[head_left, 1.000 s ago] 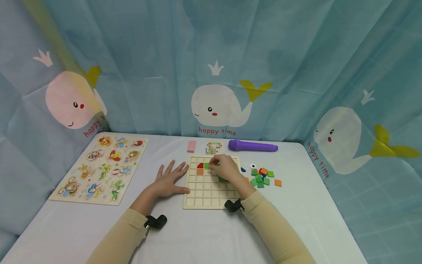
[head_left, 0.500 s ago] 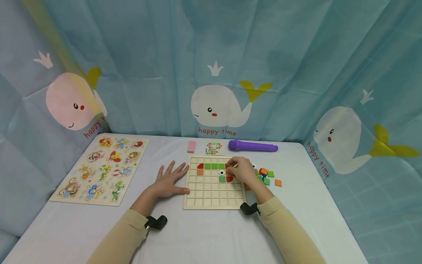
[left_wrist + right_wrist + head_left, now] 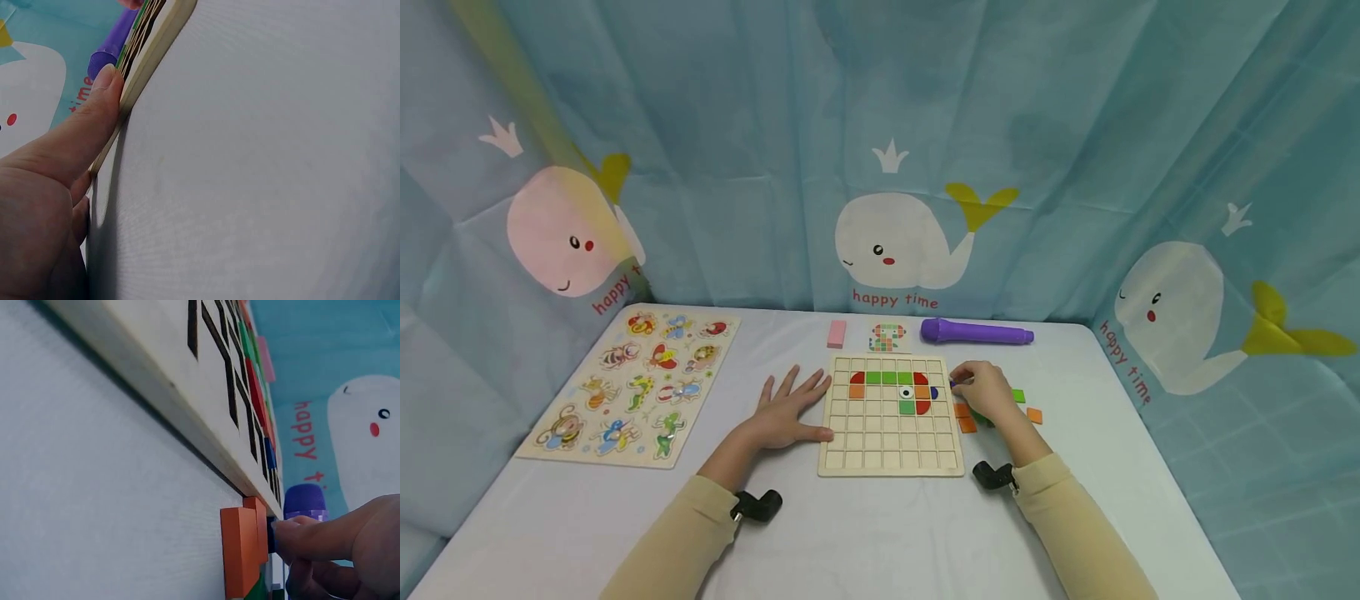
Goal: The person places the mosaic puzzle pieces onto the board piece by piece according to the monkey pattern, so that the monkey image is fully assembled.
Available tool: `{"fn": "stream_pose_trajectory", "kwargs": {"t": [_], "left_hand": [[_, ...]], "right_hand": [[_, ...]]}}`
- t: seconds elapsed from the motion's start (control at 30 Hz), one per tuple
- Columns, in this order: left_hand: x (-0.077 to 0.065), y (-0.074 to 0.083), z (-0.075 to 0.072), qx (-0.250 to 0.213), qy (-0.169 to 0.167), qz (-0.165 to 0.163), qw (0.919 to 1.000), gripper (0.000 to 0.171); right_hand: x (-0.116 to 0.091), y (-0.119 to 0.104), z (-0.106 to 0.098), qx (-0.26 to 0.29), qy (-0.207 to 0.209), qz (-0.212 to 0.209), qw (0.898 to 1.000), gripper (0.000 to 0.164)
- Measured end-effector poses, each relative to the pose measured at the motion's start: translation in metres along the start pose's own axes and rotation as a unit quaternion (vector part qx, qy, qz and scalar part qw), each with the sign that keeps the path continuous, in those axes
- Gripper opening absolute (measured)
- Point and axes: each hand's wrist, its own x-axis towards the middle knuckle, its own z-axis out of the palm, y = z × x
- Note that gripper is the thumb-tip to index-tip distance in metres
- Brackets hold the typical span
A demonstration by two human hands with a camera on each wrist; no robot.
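A person in beige sleeves worked at a white-covered table [image 3: 865,533], the right hand [image 3: 987,392] pinching a small dark-blue piece [image 3: 952,384] between thumb and fingertips, just off the right edge of a wooden grid board [image 3: 891,458]. The left hand [image 3: 786,417] gripped nothing; it lay with fingers spread, its thumb touching the board's left edge.

In the grid's upper rows sat three green squares [image 3: 889,377] between red corner pieces, with a round eye piece [image 3: 906,392] below the right-hand green one and a blue half-round [image 3: 934,393] at the far right. Two orange tiles [image 3: 967,425] lay just beside the board, near the right hand, with green pieces [image 3: 1018,396] partly hidden beneath and behind it. Beyond the board were a pink block [image 3: 837,333], a pattern card [image 3: 888,337] and a purple microphone [image 3: 976,332]; an insect puzzle [image 3: 655,408] lay well to the left.
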Motion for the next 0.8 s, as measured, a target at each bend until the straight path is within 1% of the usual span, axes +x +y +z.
{"fn": "stream_pose_trajectory", "kwargs": {"t": [0.3, 0.57, 0.8], "left_hand": [[-0.0007, 0.0000, 0.0003, -0.003, -0.003, -0.002, 1.0000, 0.108], [-0.0001, -0.0005, 0.0004, -0.007, -0.004, -0.001, 1.0000, 0.108], [-0.0004, -0.0009, -0.0002, -0.010, -0.007, 0.002, 0.9999, 0.109]], "right_hand": [[0.0027, -0.0002, 0.0014, -0.029, -0.014, 0.000, 0.999, 0.020], [0.0046, -0.0047, -0.0006, -0.045, -0.060, 0.018, 0.997, 0.025], [0.0046, -0.0024, 0.0015, -0.061, -0.047, 0.025, 0.997, 0.021]]}}
